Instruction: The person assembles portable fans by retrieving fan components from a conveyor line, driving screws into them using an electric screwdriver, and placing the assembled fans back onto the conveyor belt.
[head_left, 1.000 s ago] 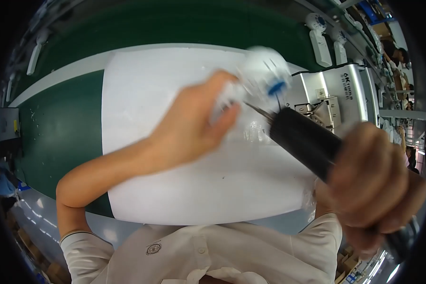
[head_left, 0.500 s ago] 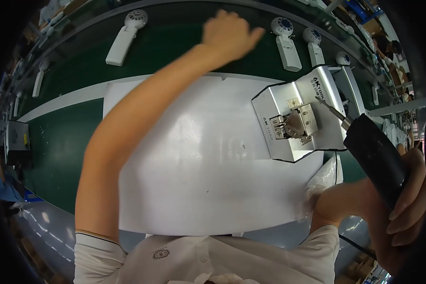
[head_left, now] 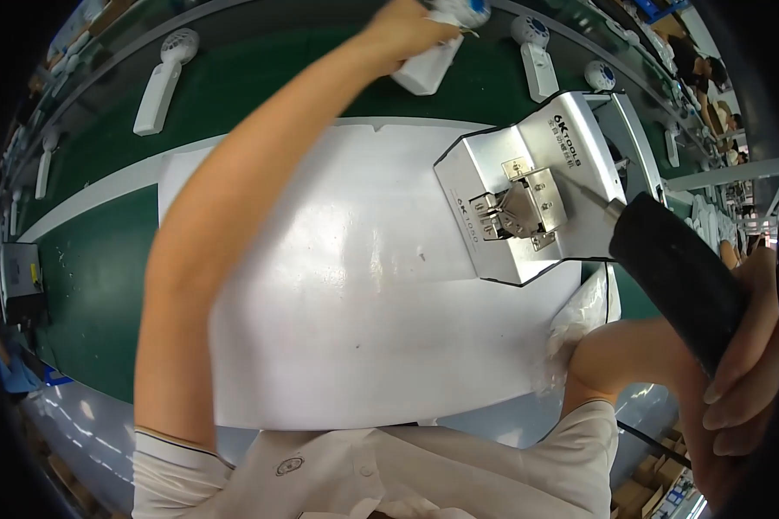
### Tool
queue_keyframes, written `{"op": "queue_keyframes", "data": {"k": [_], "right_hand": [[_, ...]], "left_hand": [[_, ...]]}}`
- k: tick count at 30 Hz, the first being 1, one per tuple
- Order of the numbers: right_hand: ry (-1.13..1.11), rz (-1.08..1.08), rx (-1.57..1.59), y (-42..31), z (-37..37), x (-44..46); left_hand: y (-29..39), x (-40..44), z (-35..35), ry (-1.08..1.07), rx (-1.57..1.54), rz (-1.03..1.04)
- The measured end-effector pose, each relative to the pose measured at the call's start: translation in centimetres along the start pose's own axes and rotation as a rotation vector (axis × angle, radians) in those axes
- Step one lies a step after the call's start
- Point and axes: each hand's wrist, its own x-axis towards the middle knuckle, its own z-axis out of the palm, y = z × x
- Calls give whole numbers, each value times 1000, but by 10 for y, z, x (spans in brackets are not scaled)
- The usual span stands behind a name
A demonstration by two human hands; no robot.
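Lower right, closest: right grip [head_left: 744, 363] closed round a black driver [head_left: 679, 281], bit [head_left: 613, 208] angled up-left. It's held aloft, I'd guess to save putting it down. Bit overlaps the metal 6K TOOLS box [head_left: 472, 177] in view; can't tell if touching. Plastic bag [head_left: 584, 311] at the right edge of the white sheet [head_left: 363, 285], probably parked there for reach. Sheet covers part of the counter [head_left: 86, 268], presumably as protection. Box is right of centre, mechanism [head_left: 528, 208] facing inward, likely to keep driver travel short. Farthest, top centre: left grip [head_left: 407, 35] on a white fan [head_left: 428, 69], fingers closed near its neck, likely as it's the narrow part. Other fans [head_left: 538, 69] lie spaced along the green strip [head_left: 234, 95], maybe so each lifts singly.

Vs half a second ago: left grip was bare, fingers spread; now on the fan. Loose fans sit further left relative to the box. Driver hold looks unchanged.
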Motion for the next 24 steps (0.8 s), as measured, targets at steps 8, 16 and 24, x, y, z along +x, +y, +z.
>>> {"op": "queue_keyframes", "data": {"k": [8, 16, 24], "right_hand": [[-8, 132, -17, 33, 16, 10], [-44, 264, 20, 46, 22, 31], [-460, 226, 286, 59, 40, 30]], "left_hand": [[7, -217, -60, -220, -545, -227], [-13, -267, -28, -339, -457, -176], [-17, -268, -20, -277, -432, -131]]}}
